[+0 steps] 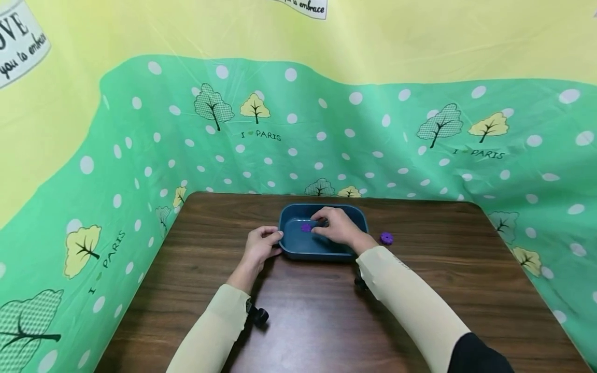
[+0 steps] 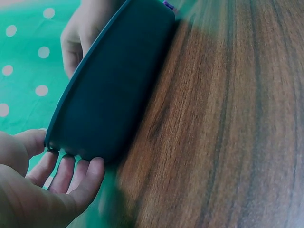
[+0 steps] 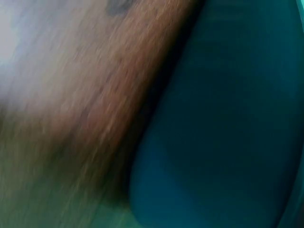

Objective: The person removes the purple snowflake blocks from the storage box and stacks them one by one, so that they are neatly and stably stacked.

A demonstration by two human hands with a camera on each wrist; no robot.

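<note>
A dark blue rectangular tray (image 1: 322,256) sits toward the far side of the table. At its left end, my left hand (image 1: 263,243) pinches the rim, thumb at the top edge and fingers against the outer wall, as the left wrist view shows of the tray (image 2: 109,85). Over the tray's inside is my right hand (image 1: 338,226), thumb and fingers curved with a gap between them. A small purple flower-like piece (image 1: 306,227) is in the tray, just left of those fingertips. Another purple flower-shaped piece (image 1: 386,238) lies on the table beside the tray's right end.
The brown wood-grain table (image 1: 308,321) ends at a green and yellow printed cloth (image 1: 261,155) behind and on both sides. A small black device (image 1: 258,316) is strapped at the left wrist. The right wrist view is blurred, showing the tray's outer wall (image 3: 213,123).
</note>
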